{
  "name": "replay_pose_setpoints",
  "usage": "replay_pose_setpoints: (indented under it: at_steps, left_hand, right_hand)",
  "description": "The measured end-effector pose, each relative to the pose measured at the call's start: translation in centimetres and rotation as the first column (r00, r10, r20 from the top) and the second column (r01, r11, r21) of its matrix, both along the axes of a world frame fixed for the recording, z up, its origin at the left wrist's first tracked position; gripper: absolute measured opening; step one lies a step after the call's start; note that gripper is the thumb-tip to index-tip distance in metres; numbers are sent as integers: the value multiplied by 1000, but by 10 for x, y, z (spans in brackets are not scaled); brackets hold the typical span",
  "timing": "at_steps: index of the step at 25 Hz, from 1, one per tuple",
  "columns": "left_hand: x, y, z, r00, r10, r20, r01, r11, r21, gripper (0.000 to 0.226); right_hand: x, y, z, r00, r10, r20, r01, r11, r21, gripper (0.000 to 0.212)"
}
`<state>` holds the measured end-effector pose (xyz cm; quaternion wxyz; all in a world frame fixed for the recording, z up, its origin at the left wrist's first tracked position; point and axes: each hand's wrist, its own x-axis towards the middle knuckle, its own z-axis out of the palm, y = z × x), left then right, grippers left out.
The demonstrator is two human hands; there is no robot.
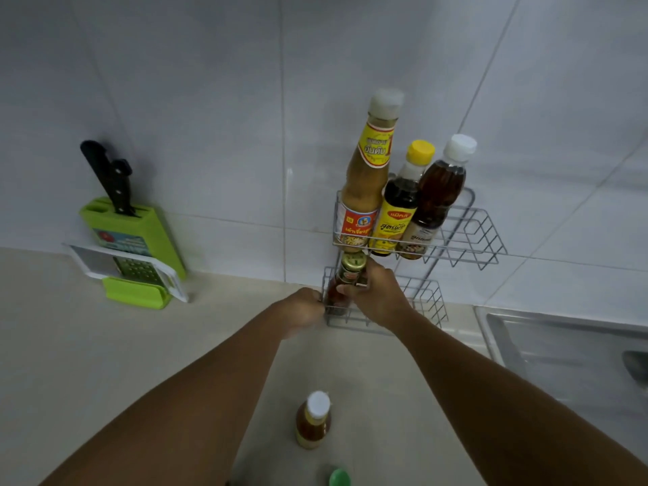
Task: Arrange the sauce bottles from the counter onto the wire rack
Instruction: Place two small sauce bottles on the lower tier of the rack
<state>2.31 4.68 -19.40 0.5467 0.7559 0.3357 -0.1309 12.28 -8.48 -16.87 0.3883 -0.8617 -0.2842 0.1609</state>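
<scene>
A two-tier wire rack [470,236] hangs on the tiled wall. Its upper shelf holds three upright bottles: a tall tan sauce bottle [368,177], a dark bottle with a yellow cap [399,205] and a brown bottle with a white cap [438,194]. At the left end of the lower shelf [427,303] stands a gold-lidded jar [345,282]. My right hand [378,296] grips this jar from the right. My left hand [305,308] holds the lower shelf's left edge. A small white-capped bottle [313,420] stands on the counter near me; a green cap [339,478] shows at the bottom edge.
A green knife block [136,233] with a black-handled knife [108,177] and a grater [136,268] lean against the wall at the left. A steel sink [568,349] lies at the right. The beige counter [105,345] runs between them.
</scene>
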Motion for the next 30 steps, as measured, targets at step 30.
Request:
replay_pose_setpoints:
  at_steps: [30]
  left_hand:
    - [-121,-19,89,896,-404,-183,437,875,208,60]
  right_hand:
    - [-133,-73,56,828,442,-345,-546,777,-314,64]
